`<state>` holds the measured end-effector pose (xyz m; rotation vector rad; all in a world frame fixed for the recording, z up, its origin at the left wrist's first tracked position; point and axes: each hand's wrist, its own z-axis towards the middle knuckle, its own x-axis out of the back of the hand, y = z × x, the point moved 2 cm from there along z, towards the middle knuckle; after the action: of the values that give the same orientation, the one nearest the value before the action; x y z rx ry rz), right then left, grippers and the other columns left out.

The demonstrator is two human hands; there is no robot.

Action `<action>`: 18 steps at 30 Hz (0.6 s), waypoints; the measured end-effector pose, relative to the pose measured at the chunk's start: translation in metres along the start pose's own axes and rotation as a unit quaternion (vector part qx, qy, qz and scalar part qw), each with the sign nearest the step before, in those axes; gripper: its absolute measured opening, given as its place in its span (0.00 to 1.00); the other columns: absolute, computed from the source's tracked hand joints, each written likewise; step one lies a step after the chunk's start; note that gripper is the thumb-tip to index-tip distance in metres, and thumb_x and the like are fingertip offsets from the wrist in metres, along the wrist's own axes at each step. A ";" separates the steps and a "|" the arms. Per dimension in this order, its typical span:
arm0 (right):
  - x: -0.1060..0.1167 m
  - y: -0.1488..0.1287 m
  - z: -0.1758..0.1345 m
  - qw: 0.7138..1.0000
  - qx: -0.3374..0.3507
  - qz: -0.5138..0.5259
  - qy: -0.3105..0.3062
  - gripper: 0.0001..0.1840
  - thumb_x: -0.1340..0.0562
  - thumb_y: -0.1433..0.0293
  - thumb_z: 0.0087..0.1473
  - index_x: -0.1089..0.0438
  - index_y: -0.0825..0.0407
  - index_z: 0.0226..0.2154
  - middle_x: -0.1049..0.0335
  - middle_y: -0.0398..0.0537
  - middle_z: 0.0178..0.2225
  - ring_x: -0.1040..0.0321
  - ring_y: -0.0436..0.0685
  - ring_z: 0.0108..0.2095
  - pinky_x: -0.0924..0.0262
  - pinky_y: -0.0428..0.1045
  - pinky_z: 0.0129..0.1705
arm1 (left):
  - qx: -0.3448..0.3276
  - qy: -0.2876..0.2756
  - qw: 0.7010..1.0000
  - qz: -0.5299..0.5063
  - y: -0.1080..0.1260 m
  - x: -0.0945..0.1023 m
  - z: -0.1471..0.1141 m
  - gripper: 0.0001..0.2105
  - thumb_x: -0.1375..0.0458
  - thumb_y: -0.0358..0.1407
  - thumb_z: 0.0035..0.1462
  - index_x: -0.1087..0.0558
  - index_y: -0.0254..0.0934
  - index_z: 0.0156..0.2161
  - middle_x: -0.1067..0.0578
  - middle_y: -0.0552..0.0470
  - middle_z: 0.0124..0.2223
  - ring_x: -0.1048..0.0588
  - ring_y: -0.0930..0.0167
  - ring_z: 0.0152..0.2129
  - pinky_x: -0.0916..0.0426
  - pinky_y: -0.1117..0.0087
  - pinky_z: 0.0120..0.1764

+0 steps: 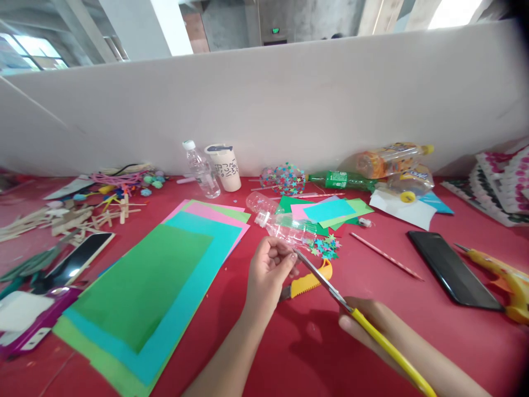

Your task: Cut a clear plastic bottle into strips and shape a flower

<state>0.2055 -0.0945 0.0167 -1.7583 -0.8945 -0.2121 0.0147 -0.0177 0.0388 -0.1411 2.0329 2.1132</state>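
Yellow scissors (374,333): clamped in R hand (374,311) at handle end, over red table (227,300), blades angled twd L hand (268,269), prob. for control.
L hand: thumb & fingertips together at blade tips, poss. for steadying; can't tell if holding anything.
Yellow cutter (306,285): partly behind blades, prob. for easy reach.
Coloured sheets (144,275): stacked at left, prob. for elbow room.
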 end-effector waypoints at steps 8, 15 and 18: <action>-0.011 0.012 0.009 0.998 -0.010 -0.017 0.057 0.29 0.53 0.42 0.51 0.46 0.51 0.21 0.56 0.37 0.20 0.58 0.49 0.23 0.62 0.47 0.24 | 0.003 -0.002 1.000 -0.003 -0.002 0.001 0.000 0.07 0.41 0.29 0.52 0.36 0.37 0.33 0.30 0.59 0.28 0.30 0.80 0.19 0.34 0.80 0.24; -0.010 0.012 0.010 0.999 -0.017 -0.017 0.042 0.29 0.51 0.42 0.50 0.51 0.51 0.20 0.59 0.36 0.20 0.61 0.48 0.23 0.64 0.47 0.24 | 0.011 -0.022 0.999 -0.035 -0.002 0.003 0.001 0.06 0.41 0.29 0.53 0.36 0.37 0.34 0.30 0.60 0.27 0.30 0.80 0.18 0.35 0.79 0.24; -0.009 0.010 0.009 0.999 -0.010 -0.018 0.033 0.28 0.50 0.44 0.51 0.51 0.51 0.20 0.59 0.36 0.20 0.61 0.48 0.23 0.64 0.47 0.24 | 0.022 -0.038 0.998 -0.038 -0.003 0.005 0.002 0.05 0.42 0.31 0.55 0.35 0.37 0.33 0.29 0.59 0.26 0.29 0.79 0.17 0.36 0.77 0.23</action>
<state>0.2033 -0.0913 0.0011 -1.7456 -0.8802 -0.3015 0.0110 -0.0154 0.0350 -0.1285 1.9961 1.9962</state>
